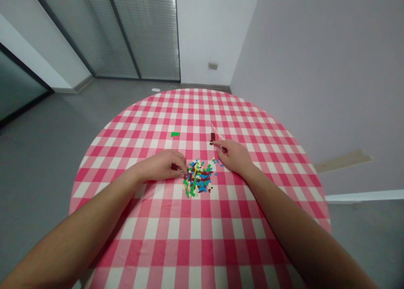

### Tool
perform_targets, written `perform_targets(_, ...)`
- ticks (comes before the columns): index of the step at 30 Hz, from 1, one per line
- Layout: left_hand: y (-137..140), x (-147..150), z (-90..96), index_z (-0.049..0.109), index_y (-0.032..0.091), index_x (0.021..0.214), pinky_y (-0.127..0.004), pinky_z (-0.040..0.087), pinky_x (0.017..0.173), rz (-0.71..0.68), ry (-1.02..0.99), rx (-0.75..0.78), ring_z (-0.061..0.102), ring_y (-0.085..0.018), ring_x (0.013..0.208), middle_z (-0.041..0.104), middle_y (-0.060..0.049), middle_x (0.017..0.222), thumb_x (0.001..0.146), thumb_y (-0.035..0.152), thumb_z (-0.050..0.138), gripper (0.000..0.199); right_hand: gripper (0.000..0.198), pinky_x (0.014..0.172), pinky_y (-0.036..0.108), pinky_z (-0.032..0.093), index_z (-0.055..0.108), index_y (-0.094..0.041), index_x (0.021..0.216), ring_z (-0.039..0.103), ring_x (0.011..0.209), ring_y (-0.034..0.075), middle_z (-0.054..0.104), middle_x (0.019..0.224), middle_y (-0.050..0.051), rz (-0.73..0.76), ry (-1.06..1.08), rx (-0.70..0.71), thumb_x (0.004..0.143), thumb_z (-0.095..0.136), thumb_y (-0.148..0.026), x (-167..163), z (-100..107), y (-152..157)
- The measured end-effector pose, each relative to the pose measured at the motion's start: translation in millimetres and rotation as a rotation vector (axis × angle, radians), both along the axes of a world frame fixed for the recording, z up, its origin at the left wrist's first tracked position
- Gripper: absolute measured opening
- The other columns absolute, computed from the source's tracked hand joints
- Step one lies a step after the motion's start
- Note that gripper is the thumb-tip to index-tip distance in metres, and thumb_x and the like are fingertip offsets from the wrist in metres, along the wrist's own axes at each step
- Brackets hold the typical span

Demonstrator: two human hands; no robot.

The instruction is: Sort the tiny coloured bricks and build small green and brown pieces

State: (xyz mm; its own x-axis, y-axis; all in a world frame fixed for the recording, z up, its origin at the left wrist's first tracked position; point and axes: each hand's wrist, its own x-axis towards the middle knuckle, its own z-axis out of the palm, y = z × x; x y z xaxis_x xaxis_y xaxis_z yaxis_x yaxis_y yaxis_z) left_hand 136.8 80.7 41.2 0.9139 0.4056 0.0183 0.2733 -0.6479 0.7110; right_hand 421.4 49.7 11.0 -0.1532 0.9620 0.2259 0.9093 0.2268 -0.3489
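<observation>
A loose pile of small toy building bricks (198, 178) in green, blue, brown, yellow and cream lies on the checked tablecloth. At its left edge is my left hand (166, 164), fingers curled and tips brought together among the bricks; whatever they pinch is too small to make out. Beyond the pile, on the right, my right hand (235, 156) rests on the cloth. Its index finger reaches to a small group of brown bricks (212, 137), touching or nearly touching the nearest one. A gap shows between that finger and the thumb.
A flat green piece (175, 134) lies beyond my left hand. Several stray bricks (216, 160) sit between the pile and my right hand. A thin, clear strip (216, 129) lies near the brown bricks. The round table (202, 101) stands near a wall and glass partitions.
</observation>
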Motion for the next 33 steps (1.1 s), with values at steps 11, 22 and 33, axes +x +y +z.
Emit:
perform_targets(11,-1.4,-1.7,-6.0,0.072,0.022,0.11,-0.026,0.049,0.071,0.13,0.05,-0.01,0.065,-0.016,0.08,0.071,-0.006,0.099,0.085,0.02,0.061,0.027,0.033,0.072,0.028,0.048,0.07,-0.027,0.121,0.067,0.09,0.02,0.073,0.11,0.004,0.001,0.007,0.021,0.094,0.051,-0.028,0.7,-1.8,0.8)
perform_targets(22,-2.0,-1.2,-10.7,0.067,0.02,0.09,-0.027,0.049,0.071,0.273,0.013,-0.06,0.065,-0.016,0.078,0.072,-0.003,0.091,0.085,0.025,0.059,0.01,0.034,0.07,0.028,0.047,0.07,-0.027,0.121,0.067,0.092,0.02,0.073,0.111,0.003,0.007,0.004,0.019,0.093,0.051,-0.027,1.4,-1.9,0.8)
perform_targets(33,16.5,-7.3,-27.3,0.069,0.018,0.101,-0.034,0.053,0.075,0.652,-0.214,0.063,0.067,-0.019,0.081,0.071,-0.007,0.091,0.083,0.031,0.062,0.023,0.035,0.07,0.029,0.047,0.07,-0.027,0.122,0.067,0.091,0.02,0.073,0.111,0.003,0.004,0.01,0.013,0.092,0.052,-0.025,0.7,-1.3,0.7)
